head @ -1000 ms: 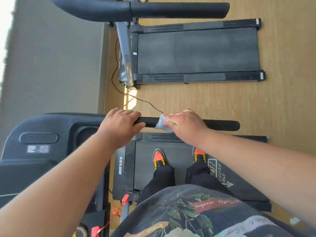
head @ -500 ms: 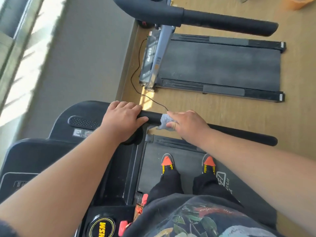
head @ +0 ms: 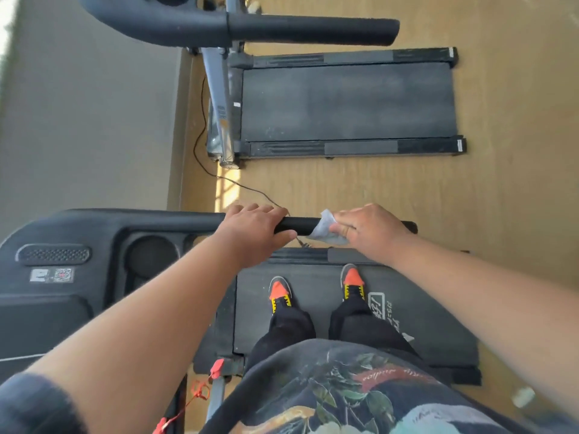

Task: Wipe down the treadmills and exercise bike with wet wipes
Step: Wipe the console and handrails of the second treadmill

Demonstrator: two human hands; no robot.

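Rightward along the handlebar (head: 305, 224) my right hand (head: 369, 233) has slid, pinching the wet wipe (head: 326, 230); my left hand (head: 253, 233) grips the bar's near-left end.

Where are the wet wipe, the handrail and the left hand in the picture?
wet wipe (head: 324, 228), head view, on its crumpled middle.
handrail (head: 302, 224), head view, on the bare bar between the hands.
left hand (head: 253, 228), head view, on its back.
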